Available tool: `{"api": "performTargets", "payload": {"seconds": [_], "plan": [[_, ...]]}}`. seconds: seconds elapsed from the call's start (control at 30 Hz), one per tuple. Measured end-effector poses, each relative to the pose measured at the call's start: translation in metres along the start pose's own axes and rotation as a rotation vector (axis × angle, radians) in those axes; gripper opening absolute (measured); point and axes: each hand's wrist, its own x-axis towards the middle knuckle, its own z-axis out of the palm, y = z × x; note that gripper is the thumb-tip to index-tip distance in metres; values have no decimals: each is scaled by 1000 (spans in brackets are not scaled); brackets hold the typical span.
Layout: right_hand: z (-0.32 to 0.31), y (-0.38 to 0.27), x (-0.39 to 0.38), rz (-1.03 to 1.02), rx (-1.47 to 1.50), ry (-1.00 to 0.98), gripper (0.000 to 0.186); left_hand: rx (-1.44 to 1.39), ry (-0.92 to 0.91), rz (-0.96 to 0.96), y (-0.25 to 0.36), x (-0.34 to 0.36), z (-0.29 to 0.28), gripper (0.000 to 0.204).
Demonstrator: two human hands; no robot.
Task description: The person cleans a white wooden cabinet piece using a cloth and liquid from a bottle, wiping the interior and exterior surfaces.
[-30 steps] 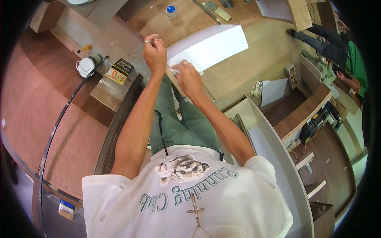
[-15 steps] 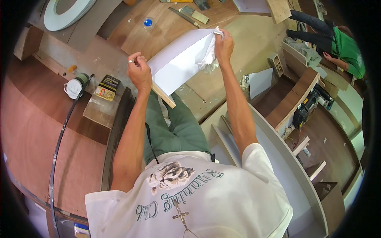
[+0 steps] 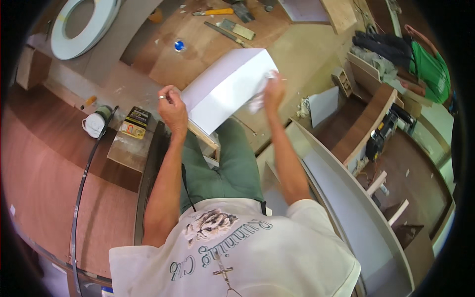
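Observation:
A white-faced wooden box or drawer [image 3: 230,89] is tilted above my thighs, with a bare wood edge at its near end. My left hand [image 3: 173,108] is closed at its left end, its fingers curled over the corner. At the right side my right hand [image 3: 273,95] is closed on a crumpled white cloth [image 3: 256,103], held against or close beside the white face; motion blurs both. The side of the box turned away from me is hidden.
On the wooden worktop ahead lie a yellow-handled tool [image 3: 213,12], a file [image 3: 226,33] and a small blue round thing [image 3: 178,45]. A white edging roll [image 3: 81,49] sits far left, near a white-and-green cup [image 3: 95,123]. A person in green [image 3: 429,72] is at far right.
My right hand has moved down and toward me with the cloth, along the box's right side. The box has tipped, so more of its near wooden end shows. My left hand stays at its corner.

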Motion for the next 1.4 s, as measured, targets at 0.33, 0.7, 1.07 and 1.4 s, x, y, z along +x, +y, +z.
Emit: {"api": "performTargets", "payload": {"seconds": [0.33, 0.7, 1.07, 1.4], "plan": [[-24, 90, 7, 685, 536, -488, 31, -19, 50, -36, -4, 0, 2, 15], [-30, 27, -17, 799, 890, -1295, 60, 163, -491, -80, -31, 113, 1, 52], [-24, 16, -24, 858, 991, -1182, 55, 191, -557, 200, -75, 181, 134, 77], [-28, 5, -22, 851, 968, -1153, 50, 104, -336, 293, 8, 246, 204, 62]]}}
